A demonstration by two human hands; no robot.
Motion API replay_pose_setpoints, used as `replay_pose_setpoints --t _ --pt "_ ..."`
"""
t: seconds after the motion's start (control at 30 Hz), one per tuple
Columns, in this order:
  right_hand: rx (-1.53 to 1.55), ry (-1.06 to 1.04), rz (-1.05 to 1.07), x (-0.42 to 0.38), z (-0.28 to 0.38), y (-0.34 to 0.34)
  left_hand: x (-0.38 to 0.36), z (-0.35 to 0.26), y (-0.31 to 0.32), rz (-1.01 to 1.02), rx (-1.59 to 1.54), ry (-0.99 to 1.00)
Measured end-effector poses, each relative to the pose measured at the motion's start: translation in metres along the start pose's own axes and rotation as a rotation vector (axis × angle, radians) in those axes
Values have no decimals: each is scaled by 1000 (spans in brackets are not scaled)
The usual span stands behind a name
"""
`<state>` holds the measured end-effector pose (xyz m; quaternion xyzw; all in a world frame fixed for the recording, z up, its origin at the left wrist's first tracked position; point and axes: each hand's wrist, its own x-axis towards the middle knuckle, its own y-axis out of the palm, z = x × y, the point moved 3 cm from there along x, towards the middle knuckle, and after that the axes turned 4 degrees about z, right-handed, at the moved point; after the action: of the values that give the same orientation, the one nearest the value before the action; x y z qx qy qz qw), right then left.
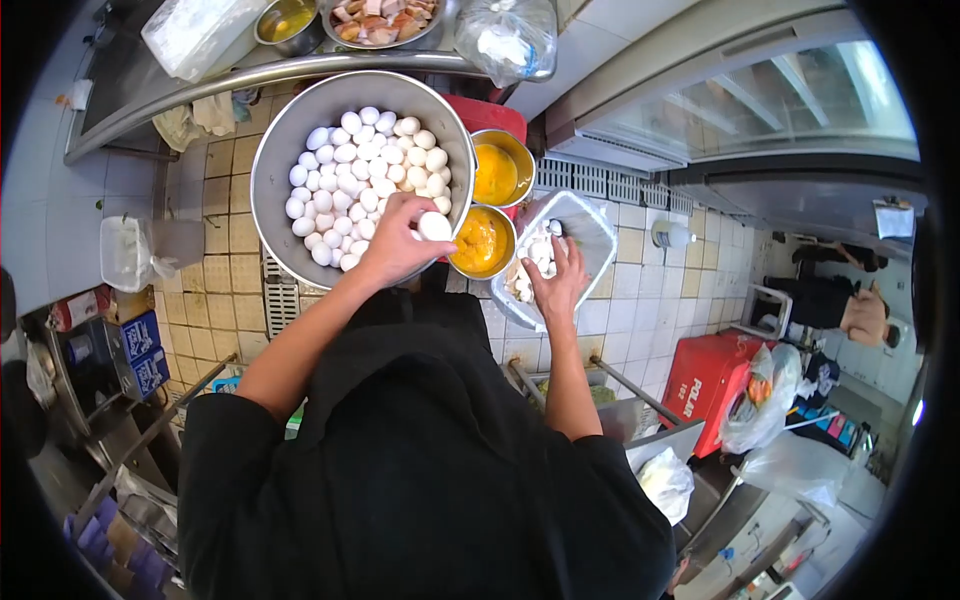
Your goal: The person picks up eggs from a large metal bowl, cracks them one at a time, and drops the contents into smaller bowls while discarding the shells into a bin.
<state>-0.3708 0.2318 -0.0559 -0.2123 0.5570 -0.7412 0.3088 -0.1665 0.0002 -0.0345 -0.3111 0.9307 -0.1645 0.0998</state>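
In my left hand (398,238) is a white egg (434,227), pinched between thumb and fingers at the right rim of a large metal pot (266,190). Many white eggs (365,165) fill the bottom of that pot. My right hand (560,280) is over a translucent plastic bin (597,225), fingers spread and pointing down. Broken eggshells (538,250) lie in the bin just below and beside those fingers. Between pot and bin stand two metal containers of beaten egg: a far one (495,175) and a near one (480,242), whose yolks look partly unmixed.
A red object (490,115) shows behind the containers. A metal counter (300,68) ahead bears a bowl of raw meat pieces (382,22) and a plastic bag (505,40). A glass-doored fridge (740,100), a red cooler (705,385) and a person (862,318) are to the right.
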Motion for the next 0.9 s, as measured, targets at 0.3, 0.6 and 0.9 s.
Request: replay_pose_setpoints --t 0.3,0.6,0.9 --pt "1622 172 728 26 125 13 13 -19 19 33 -10 25" --pt "749 -367 244 35 127 17 -25 42 -32 -142 -548 -467" --pt "718 -206 167 23 98 25 -39 45 -42 -241 -584 -468"
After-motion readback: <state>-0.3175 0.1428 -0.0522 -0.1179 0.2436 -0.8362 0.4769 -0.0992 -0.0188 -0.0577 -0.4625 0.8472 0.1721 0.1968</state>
